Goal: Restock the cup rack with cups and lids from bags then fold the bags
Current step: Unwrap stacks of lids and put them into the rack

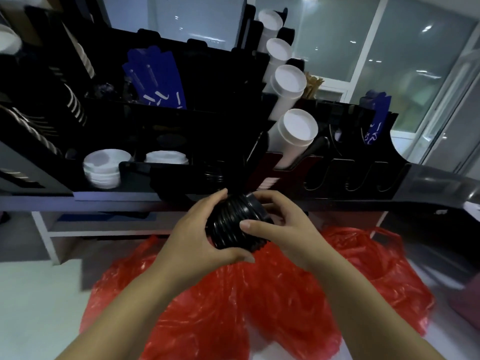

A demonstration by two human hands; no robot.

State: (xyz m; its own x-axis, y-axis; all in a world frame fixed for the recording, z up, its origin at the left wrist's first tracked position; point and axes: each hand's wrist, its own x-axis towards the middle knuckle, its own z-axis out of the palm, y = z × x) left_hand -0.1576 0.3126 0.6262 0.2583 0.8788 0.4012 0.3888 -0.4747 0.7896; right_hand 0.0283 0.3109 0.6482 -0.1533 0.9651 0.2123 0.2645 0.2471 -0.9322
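Observation:
A stack of black lids [233,222] is held in front of the black cup rack [181,126], just below its lower shelf edge. My left hand [200,237] grips the stack from the left and below, thumb curled under it. My right hand [278,224] holds its right side, fingers curled over the top and thumb across the front. Two red plastic bags [233,307] lie on the floor beneath my arms. White lids [104,165] sit in the rack's lower left slots. Stacks of white cups [293,133] lie slanted in the rack's right column.
Blue cup sleeves [155,79] stand in a middle compartment, and more blue sleeves [376,120] at the right. Wooden stirrers [313,85] stick up behind the cups. The rack stands on a dark counter [428,201] with white shelving [46,229] below. Glass windows [389,61] fill the background.

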